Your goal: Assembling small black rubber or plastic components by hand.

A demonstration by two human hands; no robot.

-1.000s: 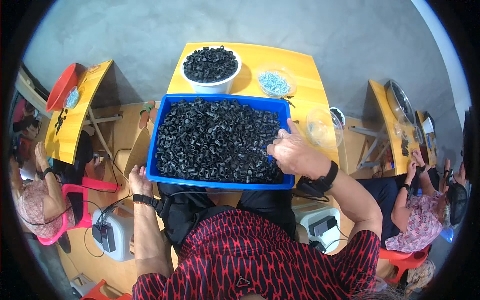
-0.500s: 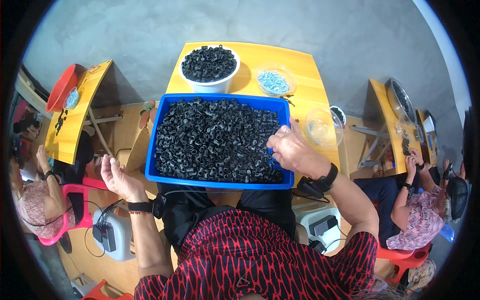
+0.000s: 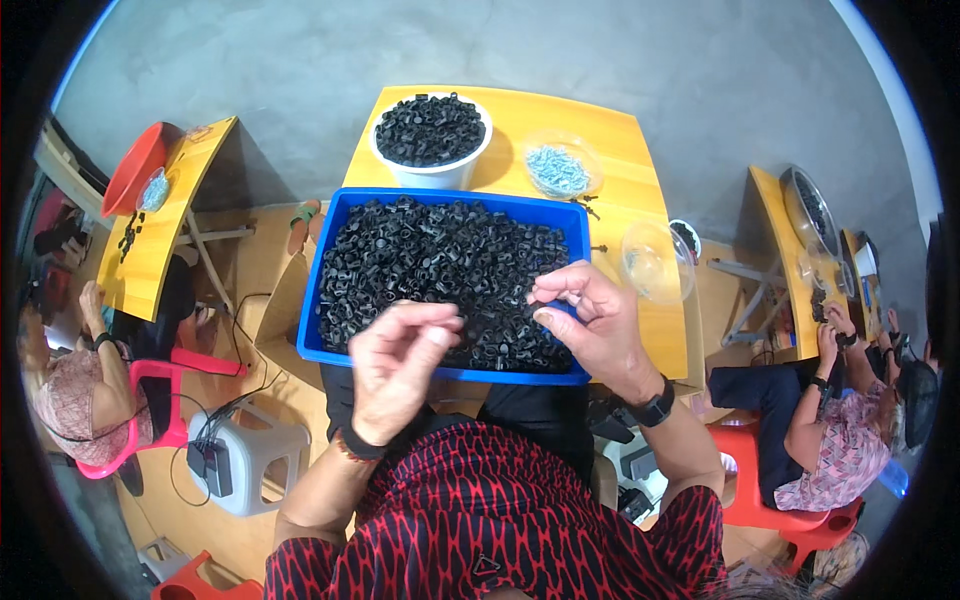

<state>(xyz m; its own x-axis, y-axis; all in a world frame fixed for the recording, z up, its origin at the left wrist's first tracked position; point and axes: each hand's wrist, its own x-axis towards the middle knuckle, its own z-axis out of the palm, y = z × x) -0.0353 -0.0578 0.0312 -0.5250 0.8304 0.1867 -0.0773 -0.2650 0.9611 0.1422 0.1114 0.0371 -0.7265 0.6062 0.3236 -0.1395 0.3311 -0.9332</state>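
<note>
A blue plastic tray [image 3: 312,300] full of small black plastic fittings [image 3: 430,255] stands in front of me, its near edge over my lap. Above the tray's near middle is my left hand [image 3: 395,365], thumb and fingers drawn together in a pinch and slightly smeared by motion. My right hand [image 3: 598,325] hovers over the right part of the tray, thumb and fingertips also close together. Whatever either pinch holds blends into the black fittings behind it, and I cannot make it out. The two hands are apart, fingertips facing each other.
The yellow table [image 3: 625,200] bears a white bucket [image 3: 435,178] of black fittings, a clear bowl [image 3: 590,185] of light blue pieces and a clear bowl [image 3: 655,265] at its right edge. People sit at yellow tables on the left [image 3: 150,270] and right [image 3: 775,240].
My left hand has come in from left of the tray to above its near middle. My right hand has lifted off the fittings at the tray's right side and turned toward the left.
</note>
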